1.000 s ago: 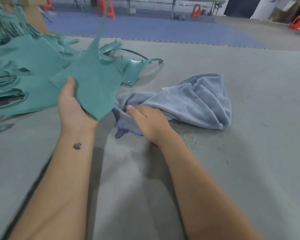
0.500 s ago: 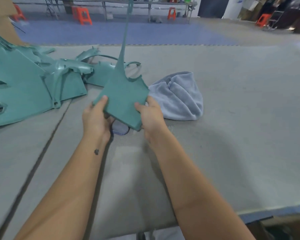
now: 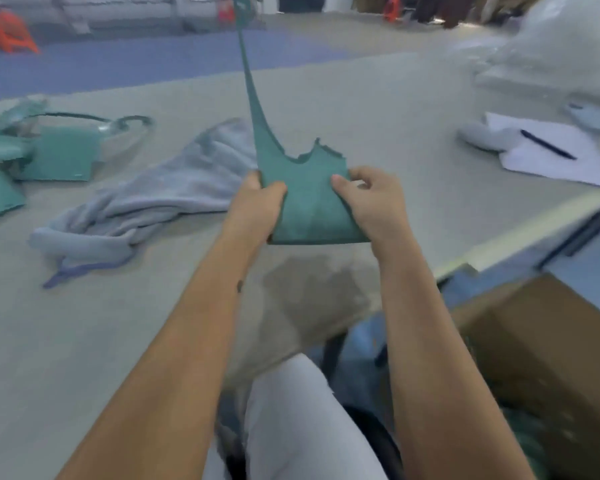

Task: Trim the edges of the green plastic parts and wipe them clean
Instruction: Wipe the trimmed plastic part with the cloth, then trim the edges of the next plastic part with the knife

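Head view: left hand (image 3: 257, 206) and right hand (image 3: 371, 202) fingers grip one green plastic part (image 3: 305, 206); one cloth (image 3: 174, 188) beside.

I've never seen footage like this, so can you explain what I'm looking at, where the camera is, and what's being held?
There is no machine here. The camera sits on a person's head and looks down along their bare arms.

Both hands hold one green plastic part above a grey table: the left hand grips its left side, the right hand its right. A long thin strip of it points upward.

On the table, a blue-grey cloth lies crumpled to the left, with more green parts beyond it. To the right is paper with a pen on it. A cardboard box stands beside the table.
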A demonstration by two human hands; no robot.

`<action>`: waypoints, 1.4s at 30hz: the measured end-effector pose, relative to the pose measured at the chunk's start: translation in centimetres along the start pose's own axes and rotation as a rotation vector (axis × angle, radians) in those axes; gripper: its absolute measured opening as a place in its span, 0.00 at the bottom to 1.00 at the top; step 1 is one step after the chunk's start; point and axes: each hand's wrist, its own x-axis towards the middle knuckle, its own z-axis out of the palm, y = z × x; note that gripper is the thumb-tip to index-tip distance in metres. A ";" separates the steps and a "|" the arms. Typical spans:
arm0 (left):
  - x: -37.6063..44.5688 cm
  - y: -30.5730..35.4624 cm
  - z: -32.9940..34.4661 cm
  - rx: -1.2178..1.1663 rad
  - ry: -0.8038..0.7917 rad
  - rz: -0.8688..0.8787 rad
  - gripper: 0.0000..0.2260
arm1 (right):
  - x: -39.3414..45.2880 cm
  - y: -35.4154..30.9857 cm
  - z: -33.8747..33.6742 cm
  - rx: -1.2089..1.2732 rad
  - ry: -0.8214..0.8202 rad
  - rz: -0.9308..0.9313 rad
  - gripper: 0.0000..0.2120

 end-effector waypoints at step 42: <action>-4.6 1.3 0.1 -0.141 -0.016 0.088 0.09 | -3.6 -3.0 5.6 0.122 0.005 -0.197 0.12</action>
